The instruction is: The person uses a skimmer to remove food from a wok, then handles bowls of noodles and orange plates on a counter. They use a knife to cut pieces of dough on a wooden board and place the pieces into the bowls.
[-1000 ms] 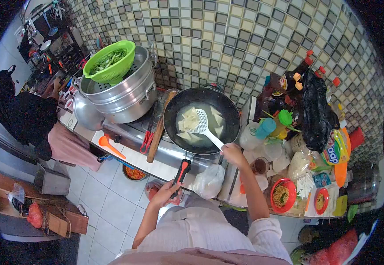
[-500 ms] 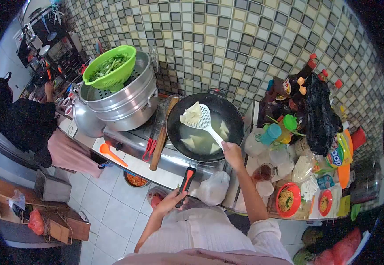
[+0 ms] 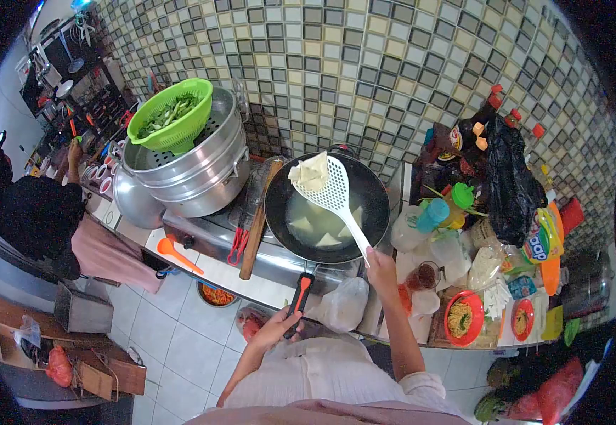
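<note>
My right hand [image 3: 381,270] is closed on the handle of a white slotted skimmer [image 3: 338,191]. Pale folded dumplings [image 3: 311,173] lie on its perforated head, held above the far part of a dark frying pan [image 3: 369,177]. Several more pale triangular pieces [image 3: 328,240] sit in the cloudy liquid inside. My left hand [image 3: 279,327] wraps round the end of the black and red pan handle [image 3: 299,292]. The pan stands on a steel stove [image 3: 274,258], and a wooden stick [image 3: 253,244] lies just left of it.
Left on the stove stands a large steamer pot [image 3: 205,177] with a green basket [image 3: 194,117] of cut greens on top. Bottles, a black plastic bag [image 3: 510,184] and red plates of noodles [image 3: 464,319] crowd the right. A person in black [image 3: 35,212] works at far left.
My right hand has moved down and slightly right. The skimmer with the dumplings looks larger and is raised higher above the pan. My left hand keeps its grip on the handle.
</note>
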Demonstrator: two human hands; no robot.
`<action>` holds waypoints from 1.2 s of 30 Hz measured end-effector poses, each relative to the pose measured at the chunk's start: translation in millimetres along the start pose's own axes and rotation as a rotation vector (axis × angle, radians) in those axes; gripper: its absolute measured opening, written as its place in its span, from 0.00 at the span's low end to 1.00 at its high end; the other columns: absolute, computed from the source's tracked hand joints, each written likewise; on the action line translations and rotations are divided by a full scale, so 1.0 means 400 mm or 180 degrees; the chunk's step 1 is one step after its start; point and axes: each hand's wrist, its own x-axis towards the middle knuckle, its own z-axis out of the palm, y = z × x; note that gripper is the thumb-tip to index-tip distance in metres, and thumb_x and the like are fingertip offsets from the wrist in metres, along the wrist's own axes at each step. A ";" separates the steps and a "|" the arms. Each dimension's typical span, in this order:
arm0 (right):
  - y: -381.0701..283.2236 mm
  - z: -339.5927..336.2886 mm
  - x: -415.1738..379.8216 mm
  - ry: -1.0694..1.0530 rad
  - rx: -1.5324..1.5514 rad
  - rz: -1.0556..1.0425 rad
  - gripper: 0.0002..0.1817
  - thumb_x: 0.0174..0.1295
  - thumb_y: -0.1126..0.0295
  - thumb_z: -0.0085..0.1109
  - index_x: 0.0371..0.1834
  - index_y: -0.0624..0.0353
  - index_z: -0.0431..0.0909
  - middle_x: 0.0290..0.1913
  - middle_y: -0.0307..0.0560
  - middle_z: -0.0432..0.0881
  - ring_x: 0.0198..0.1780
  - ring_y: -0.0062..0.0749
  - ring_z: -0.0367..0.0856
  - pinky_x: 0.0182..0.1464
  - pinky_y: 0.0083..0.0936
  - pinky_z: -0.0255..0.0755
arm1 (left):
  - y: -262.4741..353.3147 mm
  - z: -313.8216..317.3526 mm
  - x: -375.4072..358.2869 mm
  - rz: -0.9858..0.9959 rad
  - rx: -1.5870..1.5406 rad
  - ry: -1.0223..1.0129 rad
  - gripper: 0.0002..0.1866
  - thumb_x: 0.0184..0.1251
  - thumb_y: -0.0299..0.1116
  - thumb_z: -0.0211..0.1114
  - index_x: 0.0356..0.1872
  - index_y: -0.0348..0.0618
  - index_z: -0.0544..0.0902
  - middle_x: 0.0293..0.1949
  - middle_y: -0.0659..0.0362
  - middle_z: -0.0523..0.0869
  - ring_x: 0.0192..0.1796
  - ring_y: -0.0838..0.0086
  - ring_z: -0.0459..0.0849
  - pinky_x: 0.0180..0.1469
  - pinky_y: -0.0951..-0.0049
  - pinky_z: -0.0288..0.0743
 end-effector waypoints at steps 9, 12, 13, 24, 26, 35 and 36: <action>-0.049 -0.011 -0.054 0.0376 -0.0037 -0.0147 0.21 0.61 0.58 0.44 0.16 0.62 0.68 0.14 0.35 0.64 0.18 0.17 0.61 0.19 0.20 0.55 | -0.009 -0.002 0.001 0.0010 -0.0118 0.0006 0.13 0.64 0.41 0.51 0.40 0.42 0.67 0.22 0.63 0.71 0.19 0.79 0.69 0.21 0.82 0.62; -0.043 -0.013 -0.060 0.0201 -0.0157 0.0092 0.23 0.60 0.55 0.42 0.21 0.65 0.72 0.16 0.48 0.71 0.20 0.30 0.69 0.26 0.28 0.62 | -0.003 0.001 0.001 0.0015 -0.0083 0.0026 0.12 0.64 0.40 0.50 0.40 0.42 0.67 0.22 0.63 0.71 0.19 0.79 0.69 0.21 0.83 0.62; -0.030 -0.018 -0.056 0.0204 -0.0204 0.0052 0.22 0.60 0.55 0.42 0.22 0.65 0.72 0.16 0.48 0.71 0.21 0.31 0.70 0.26 0.29 0.62 | -0.001 0.004 -0.001 0.0004 -0.0043 0.0053 0.12 0.64 0.40 0.50 0.40 0.43 0.67 0.22 0.63 0.71 0.18 0.79 0.69 0.21 0.83 0.61; -0.020 -0.011 -0.034 0.0457 -0.0836 -0.0384 0.20 0.59 0.58 0.45 0.19 0.64 0.72 0.15 0.51 0.70 0.19 0.36 0.72 0.24 0.31 0.62 | 0.003 0.016 -0.011 0.0083 -0.0053 0.0164 0.13 0.64 0.42 0.50 0.40 0.43 0.67 0.21 0.64 0.70 0.17 0.81 0.67 0.18 0.84 0.58; -0.024 -0.012 -0.027 0.0657 -0.1544 -0.0499 0.18 0.61 0.58 0.41 0.25 0.60 0.73 0.20 0.55 0.75 0.25 0.51 0.75 0.27 0.39 0.67 | -0.010 0.010 -0.003 0.0086 -0.0121 0.0116 0.14 0.64 0.42 0.50 0.41 0.43 0.67 0.21 0.64 0.70 0.17 0.81 0.67 0.18 0.84 0.58; -0.103 0.035 -0.020 0.0604 -0.3436 -0.0637 0.11 0.61 0.61 0.41 0.27 0.53 0.69 0.17 0.45 0.77 0.20 0.37 0.79 0.18 0.34 0.69 | -0.016 0.005 0.001 0.0165 -0.0026 0.0131 0.15 0.64 0.42 0.49 0.42 0.42 0.67 0.21 0.64 0.70 0.17 0.81 0.66 0.18 0.83 0.59; -0.103 0.041 -0.019 0.0605 -0.3435 -0.0632 0.11 0.61 0.61 0.41 0.27 0.53 0.69 0.17 0.45 0.77 0.20 0.37 0.79 0.18 0.34 0.69 | -0.017 0.005 0.002 0.0171 -0.0083 0.0087 0.14 0.65 0.42 0.49 0.42 0.41 0.68 0.21 0.64 0.70 0.17 0.81 0.66 0.18 0.83 0.59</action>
